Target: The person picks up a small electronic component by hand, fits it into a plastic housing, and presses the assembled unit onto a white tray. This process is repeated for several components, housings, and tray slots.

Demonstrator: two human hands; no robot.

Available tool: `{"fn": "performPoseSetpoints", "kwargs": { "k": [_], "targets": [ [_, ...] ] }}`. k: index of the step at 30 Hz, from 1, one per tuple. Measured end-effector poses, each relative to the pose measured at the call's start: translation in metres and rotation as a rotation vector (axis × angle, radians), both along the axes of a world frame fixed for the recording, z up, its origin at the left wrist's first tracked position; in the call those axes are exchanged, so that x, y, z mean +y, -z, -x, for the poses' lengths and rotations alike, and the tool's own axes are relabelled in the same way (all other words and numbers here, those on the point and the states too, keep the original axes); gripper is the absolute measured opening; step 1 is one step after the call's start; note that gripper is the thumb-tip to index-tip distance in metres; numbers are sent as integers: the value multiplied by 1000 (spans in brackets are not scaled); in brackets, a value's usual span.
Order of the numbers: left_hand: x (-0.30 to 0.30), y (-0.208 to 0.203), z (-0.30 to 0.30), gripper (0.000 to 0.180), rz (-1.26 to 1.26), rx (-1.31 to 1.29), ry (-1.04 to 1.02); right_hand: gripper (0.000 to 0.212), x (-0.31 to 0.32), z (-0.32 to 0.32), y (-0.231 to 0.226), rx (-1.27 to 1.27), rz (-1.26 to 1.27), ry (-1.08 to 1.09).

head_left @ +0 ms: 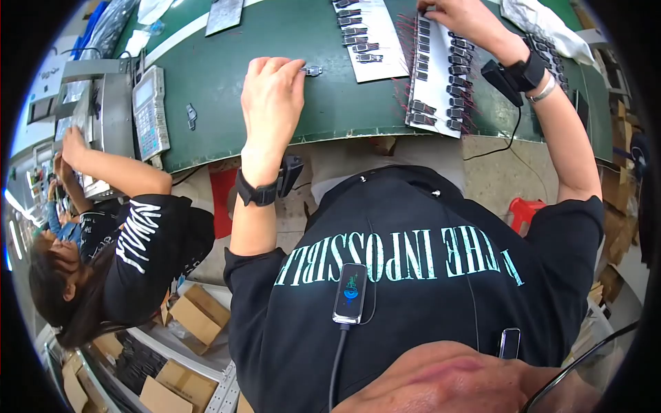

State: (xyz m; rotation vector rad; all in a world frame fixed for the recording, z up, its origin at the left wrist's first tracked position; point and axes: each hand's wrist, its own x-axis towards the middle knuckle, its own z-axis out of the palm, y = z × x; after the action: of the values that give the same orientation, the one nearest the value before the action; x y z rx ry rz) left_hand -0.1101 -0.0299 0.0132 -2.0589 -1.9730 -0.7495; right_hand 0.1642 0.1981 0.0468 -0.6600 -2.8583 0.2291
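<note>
My left hand (274,93) is over the green bench, its fingers pinched on one end of a small grey-and-black watch-shaped part (314,71). My right hand (465,19) reaches to the far end of a white board (438,76). Its fingers are closed there, and what they grip is hidden. Along both long sides of that board lie rows of small black modules (456,80) with thin red wires. A second white board (385,41), to the left of it, carries a similar row. Another small part (191,116) lies alone on the bench at the left.
A grey device with keypad and screen (149,113) stands at the bench's left, beside a co-worker's arm (124,168). White plastic wrapping (551,27) lies at the far right. A black cable (511,141) hangs from my right wrist strap. A red stool (525,212) is below the bench.
</note>
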Motion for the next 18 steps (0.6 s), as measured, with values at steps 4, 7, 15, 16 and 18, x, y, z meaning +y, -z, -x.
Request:
{"fn": "performPoseSetpoints", "kwargs": {
  "k": [4, 7, 15, 16, 18],
  "targets": [
    [5, -1, -6, 16, 91, 43, 78, 19, -21, -14, -25, 252, 9, 45],
    [9, 1, -1, 17, 124, 91, 87, 20, -47, -34, -46, 451, 824, 299],
    [32, -4, -3, 20, 281, 116, 192, 25, -135, -76, -12, 923, 1212, 304],
    [36, -3, -7, 20, 329, 124, 197, 24, -142, -75, -7, 941, 1189, 344],
    [38, -4, -15, 22, 301, 83, 228, 24, -153, -67, -5, 955, 1174, 374]
  ]
}}
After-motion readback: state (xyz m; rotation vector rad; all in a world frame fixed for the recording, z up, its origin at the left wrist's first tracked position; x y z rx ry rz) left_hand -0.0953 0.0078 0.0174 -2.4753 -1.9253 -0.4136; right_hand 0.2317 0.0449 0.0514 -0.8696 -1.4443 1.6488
